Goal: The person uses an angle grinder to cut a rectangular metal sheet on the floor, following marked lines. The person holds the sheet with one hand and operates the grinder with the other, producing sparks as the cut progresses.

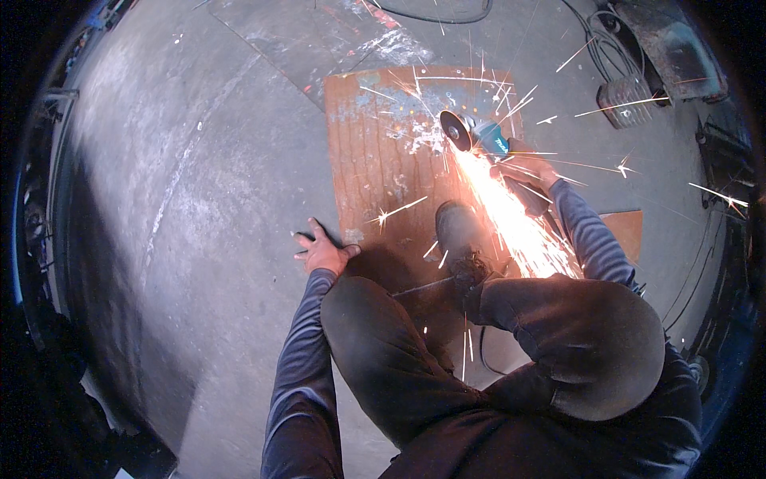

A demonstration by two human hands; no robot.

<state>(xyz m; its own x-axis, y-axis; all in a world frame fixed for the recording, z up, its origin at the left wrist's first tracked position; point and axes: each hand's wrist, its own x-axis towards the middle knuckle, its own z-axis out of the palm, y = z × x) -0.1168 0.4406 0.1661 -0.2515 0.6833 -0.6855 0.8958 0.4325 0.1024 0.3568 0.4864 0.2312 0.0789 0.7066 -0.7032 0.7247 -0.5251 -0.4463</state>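
My right hand (531, 166) is wrapped round the body of a teal angle grinder (491, 140). Its dark disc (456, 130) stands on edge near the upper right of a rusty, paint-flecked metal sheet (367, 152) on the floor. A bright stream of sparks (511, 211) pours from the disc back toward me, past my boot (461, 227), which rests on the sheet. My left hand (323, 251) has its fingers spread on the concrete, thumb toward the sheet's left edge. Glare hides part of the sheet and some fingers of the right hand.
At the upper right, a coiled cable (614, 48) lies by a ribbed metal object (625, 102). Another dark cable (439, 19) curves across the far floor. A rust-brown piece (624, 233) lies right of my right forearm. Dark equipment lines the right rim.
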